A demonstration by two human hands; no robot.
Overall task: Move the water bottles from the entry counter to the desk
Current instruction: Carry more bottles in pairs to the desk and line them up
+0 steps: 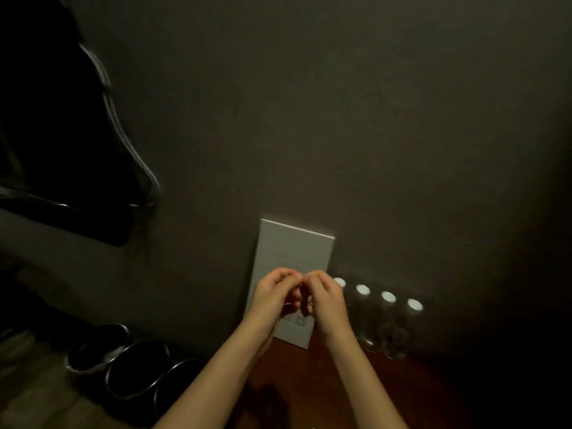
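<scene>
Clear plastic water bottles with white caps (375, 308) stand in a row of four on the reddish-brown wooden counter (309, 382), close against the dark grey wall (309, 119). My right hand (325, 300) is just beside the nearest bottle, fingertips curled against those of my left hand (274, 294); whether they pinch something, I cannot tell. Behind them leans a white rectangular card (294, 249). Left of the counter edge, black round bowls (136, 366) sit lower.

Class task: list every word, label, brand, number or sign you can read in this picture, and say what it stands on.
None can be read.
White card against the wall: faint lines and small marks, too blurred to read.
Four water bottles on the counter: labels too dark to read; their white caps show nothing.
</scene>
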